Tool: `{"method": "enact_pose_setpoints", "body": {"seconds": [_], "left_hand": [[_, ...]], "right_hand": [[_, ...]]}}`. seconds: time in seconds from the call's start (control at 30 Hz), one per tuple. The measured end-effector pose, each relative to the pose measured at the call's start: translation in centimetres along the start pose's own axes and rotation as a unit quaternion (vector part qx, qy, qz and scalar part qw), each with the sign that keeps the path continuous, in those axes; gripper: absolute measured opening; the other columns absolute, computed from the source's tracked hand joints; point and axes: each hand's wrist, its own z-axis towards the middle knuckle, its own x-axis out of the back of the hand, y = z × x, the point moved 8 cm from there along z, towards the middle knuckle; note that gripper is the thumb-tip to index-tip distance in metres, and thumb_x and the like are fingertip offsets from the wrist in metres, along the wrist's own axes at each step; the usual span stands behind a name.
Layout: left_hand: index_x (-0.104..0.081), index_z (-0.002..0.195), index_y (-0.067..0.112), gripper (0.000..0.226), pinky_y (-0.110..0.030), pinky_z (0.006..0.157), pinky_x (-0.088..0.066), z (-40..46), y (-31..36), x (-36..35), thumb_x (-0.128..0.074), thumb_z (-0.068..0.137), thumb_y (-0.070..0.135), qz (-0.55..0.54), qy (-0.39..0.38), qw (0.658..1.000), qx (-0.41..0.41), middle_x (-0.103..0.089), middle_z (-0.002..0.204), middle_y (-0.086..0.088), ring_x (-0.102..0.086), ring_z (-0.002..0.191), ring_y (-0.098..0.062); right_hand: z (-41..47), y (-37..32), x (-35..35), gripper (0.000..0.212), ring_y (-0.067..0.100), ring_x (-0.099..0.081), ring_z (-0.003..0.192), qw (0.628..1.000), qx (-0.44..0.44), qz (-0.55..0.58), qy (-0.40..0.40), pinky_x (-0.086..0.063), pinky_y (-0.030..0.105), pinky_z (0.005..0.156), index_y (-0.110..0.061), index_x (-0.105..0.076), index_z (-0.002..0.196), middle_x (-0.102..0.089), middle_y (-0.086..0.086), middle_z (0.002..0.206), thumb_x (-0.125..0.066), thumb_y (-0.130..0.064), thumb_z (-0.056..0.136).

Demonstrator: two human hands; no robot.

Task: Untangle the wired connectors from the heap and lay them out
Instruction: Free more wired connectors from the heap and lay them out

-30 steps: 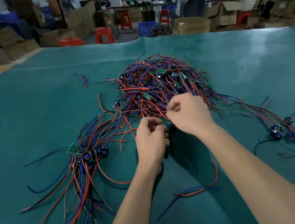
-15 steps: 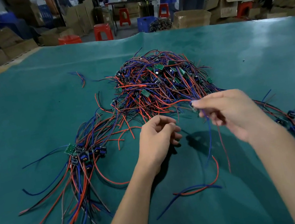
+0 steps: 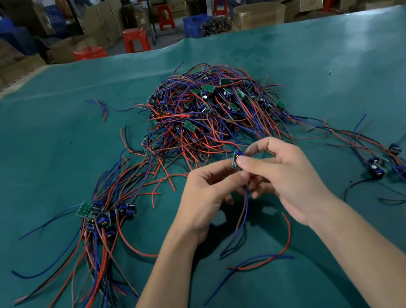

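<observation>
Covering table, teal mat (image 3: pixel 35 161); cardboard boxes (image 3: pixel 260 14), red stools (image 3: pixel 136 39) behind; both hands (image 3: pixel 286 179) pinching connector (image 3: pixel 237 161)

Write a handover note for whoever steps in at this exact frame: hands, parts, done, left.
Right hand pinches one connector, wires hanging down between both hands. Left hand curls round those wires below it.
Heap still tangled mid-table.
Done: laid-out bunch at left, smaller bunch at right.
Left: lay this one down, then work through the heap.

Bare green mat (image 3: pixel 35 161) far left; wire heap (image 3: pixel 206 115) ahead, laid-out bundles (image 3: pixel 99 221) flanking.
</observation>
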Motion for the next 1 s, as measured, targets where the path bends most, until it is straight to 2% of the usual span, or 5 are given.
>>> {"method": "enact_pose_setpoints", "body": {"seconds": [0.23, 0.37, 0.57, 0.7, 1.0], "left_hand": [[-0.069, 0.088, 0.007, 0.011, -0.019, 0.053, -0.041, 0.0, -0.5, -0.3, -0.059, 0.085, 0.011, -0.027, -0.019, 0.999, 0.025, -0.063, 0.069, -0.005, -0.055, 0.062, -0.018], [-0.069, 0.079, 0.008, 0.012, -0.022, 0.046, -0.025, 0.1, -0.9, -0.2, -0.062, 0.086, 0.016, -0.027, -0.008, 0.999, 0.046, -0.056, 0.067, -0.012, -0.044, 0.050, -0.013], [-0.079, 0.089, 0.014, 0.021, -0.015, 0.040, -0.019, 0.3, -1.3, 0.4, -0.060, 0.096, 0.019, -0.039, 0.021, 0.997, 0.056, -0.042, 0.051, 0.007, -0.026, 0.043, -0.005], [-0.078, 0.089, 0.011, 0.021, -0.018, 0.041, -0.014, 0.3, -1.4, 0.6, -0.062, 0.095, 0.021, -0.022, 0.032, 0.998, 0.058, -0.030, 0.048, 0.006, -0.018, 0.043, -0.008], [-0.077, 0.080, 0.015, 0.022, -0.024, 0.042, -0.007, 0.3, -1.3, -0.1, -0.065, 0.086, 0.032, 0.004, -0.003, 0.999, 0.053, -0.023, 0.048, 0.003, -0.013, 0.043, -0.010]], "right_hand": [[0.3, 0.1, 0.0, 0.016, 0.021, -0.053, 0.036, 0.997, 0.010, -0.066, -0.046, -0.043, 0.024, 0.036, -0.018, -0.069, 0.105, -0.069, 0.021, 0.061, -0.074, -0.027, 0.092], [0.5, 0.6, 0.1, 0.036, 0.012, -0.041, 0.035, 0.999, -0.017, -0.019, -0.029, -0.029, 0.017, 0.037, -0.016, -0.079, 0.099, -0.055, 0.005, 0.048, -0.080, -0.044, 0.075], [0.9, 0.6, 0.8, 0.021, 0.009, -0.046, 0.050, 0.993, -0.009, 0.120, -0.011, -0.036, 0.019, 0.045, -0.011, -0.083, 0.086, -0.059, -0.001, 0.063, -0.080, -0.022, 0.068], [1.1, 0.0, 1.7, 0.003, 0.010, -0.053, 0.057, 0.997, 0.061, 0.044, 0.034, -0.044, 0.021, 0.050, -0.016, -0.083, 0.078, -0.067, 0.000, 0.068, -0.081, -0.016, 0.080], [1.3, -1.8, 5.8, 0.010, 0.015, -0.056, 0.057, 0.958, 0.164, -0.153, 0.179, -0.053, 0.042, 0.058, -0.028, -0.078, 0.071, -0.071, 0.010, 0.071, -0.079, -0.036, 0.077]]}}
